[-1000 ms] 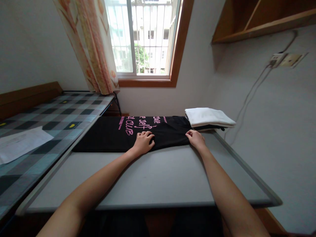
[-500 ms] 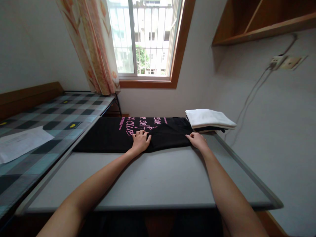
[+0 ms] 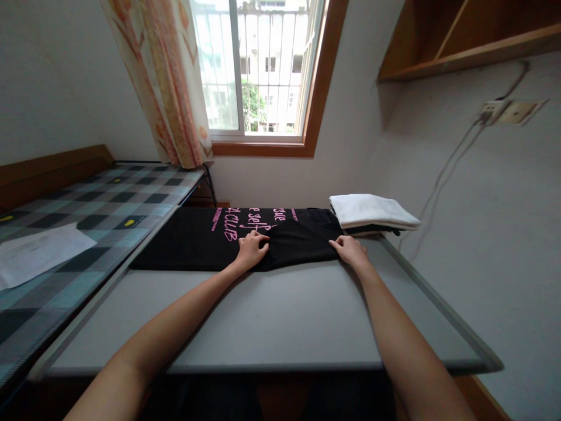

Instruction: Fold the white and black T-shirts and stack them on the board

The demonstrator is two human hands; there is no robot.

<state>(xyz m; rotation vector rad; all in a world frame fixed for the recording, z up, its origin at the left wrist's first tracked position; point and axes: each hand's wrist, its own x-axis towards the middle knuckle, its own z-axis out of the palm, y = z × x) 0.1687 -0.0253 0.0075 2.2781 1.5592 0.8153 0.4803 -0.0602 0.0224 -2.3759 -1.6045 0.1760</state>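
Note:
A black T-shirt (image 3: 184,240) with pink lettering lies folded into a long strip across the far part of the table. My left hand (image 3: 251,251) rests on its middle, beside the lettering, with fingers bent and pinching the cloth. At the strip's right end, my right hand (image 3: 350,250) grips the near edge between thumb and fingers. Shallow creases run through the fabric between both hands. Just beyond my right hand sits a stack of folded clothes (image 3: 372,210), white on top with black beneath, touching the T-shirt's right end.
The grey-white table (image 3: 280,327) has a raised rim on its right side. To the left is a bed with a checked mat (image 3: 109,202) and a sheet of paper (image 3: 44,251). A curtained window (image 3: 263,70) is ahead; a wooden shelf (image 3: 473,52) and plugged-in cables (image 3: 456,146) are on the right.
My left hand has shifted very slightly right, and the cloth beside it is a little more creased. My right hand stays at the T-shirt's right end.

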